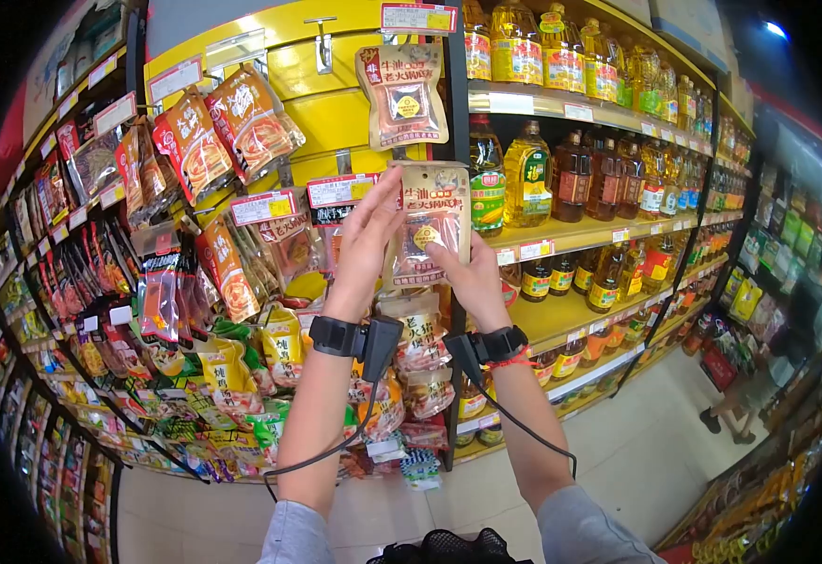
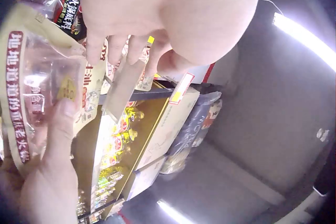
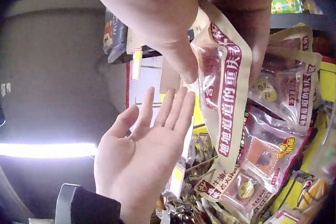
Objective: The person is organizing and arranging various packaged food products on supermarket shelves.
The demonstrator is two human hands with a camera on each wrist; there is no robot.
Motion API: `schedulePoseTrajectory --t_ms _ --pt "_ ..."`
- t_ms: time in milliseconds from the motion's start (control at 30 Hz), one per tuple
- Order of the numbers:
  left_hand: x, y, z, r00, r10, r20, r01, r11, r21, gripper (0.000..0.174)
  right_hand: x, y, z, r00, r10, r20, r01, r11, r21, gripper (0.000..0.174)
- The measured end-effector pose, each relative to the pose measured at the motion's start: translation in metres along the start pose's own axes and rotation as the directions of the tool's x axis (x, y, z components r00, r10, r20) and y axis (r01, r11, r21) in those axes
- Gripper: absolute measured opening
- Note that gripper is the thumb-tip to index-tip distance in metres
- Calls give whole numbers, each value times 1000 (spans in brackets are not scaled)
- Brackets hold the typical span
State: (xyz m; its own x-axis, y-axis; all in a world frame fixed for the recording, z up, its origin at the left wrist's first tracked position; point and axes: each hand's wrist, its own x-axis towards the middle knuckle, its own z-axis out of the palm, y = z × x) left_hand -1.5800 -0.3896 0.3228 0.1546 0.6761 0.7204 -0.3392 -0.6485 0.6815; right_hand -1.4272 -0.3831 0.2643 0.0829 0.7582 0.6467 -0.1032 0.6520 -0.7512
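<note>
"Oil shelf (image 1: 535, 318) noted; packet (image 1: 420, 202)?"

"Just left of that shelf. Right hand (image 1: 477, 282) clamps it, thumb in front; left hand (image 1: 366, 240), fingers straight, mostly together. Likely light, slippery; best hold, sealed border."

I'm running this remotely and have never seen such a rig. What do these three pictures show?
There is no robot: these are a person's bare hands in a shop aisle. The large picture comes from a camera worn on the head, looking forward and down; the others come from small wrist cameras. The right hand grips a packet, thumb on its front. The left hand is open beside it, holding nothing. Other packets hang on a yellow rack, and bottles stand on shelves to the right.
</note>
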Motion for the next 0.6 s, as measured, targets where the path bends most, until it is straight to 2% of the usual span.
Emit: schedulePoseTrajectory --t_ms 67,100,167,300,367,400,467,500,567,600 --pt "1 -6 1 998 56 7 -57 989 140 45 3 2 0 999 -39 -9 39 999 -5 31" --pt "1 -9 0 998 54 8 -55 989 139 45 3 3 -2 999 -38 -11 38 999 -5 31" --pt "0 -9 3 994 100 40 -107 950 292 48 0 -1 -4 999 13 29 -11 999 -47 31" --pt "8 -21 -2 981 170 89 -189 941 281 47 9 15 -3 1000 10 8 -9 992 -122 31" --pt "7 -17 2 996 75 51 -87 948 306 49 12 15 0 998 55 27 -55 998 -6 27" --pt "7 -15 4 996 74 51 -86 948 306 49 12 15 1 998 56 27 -56 998 -6 27" --pt "7 -12 6 983 161 92 -185 889 419 50 12 12 2 998 59 34 -60 997 43 26" --pt "7 -14 6 983 161 91 -184 889 420 50 12 12 2 998 60 36 -61 997 44 26" --pt "8 -18 6 943 288 168 -332 767 549 50 13 14 1 990 134 51 -140 975 170 28" --pt "9 -20 5 943 288 167 -331 766 551 50 13 16 0 990 134 53 -142 975 171 28"
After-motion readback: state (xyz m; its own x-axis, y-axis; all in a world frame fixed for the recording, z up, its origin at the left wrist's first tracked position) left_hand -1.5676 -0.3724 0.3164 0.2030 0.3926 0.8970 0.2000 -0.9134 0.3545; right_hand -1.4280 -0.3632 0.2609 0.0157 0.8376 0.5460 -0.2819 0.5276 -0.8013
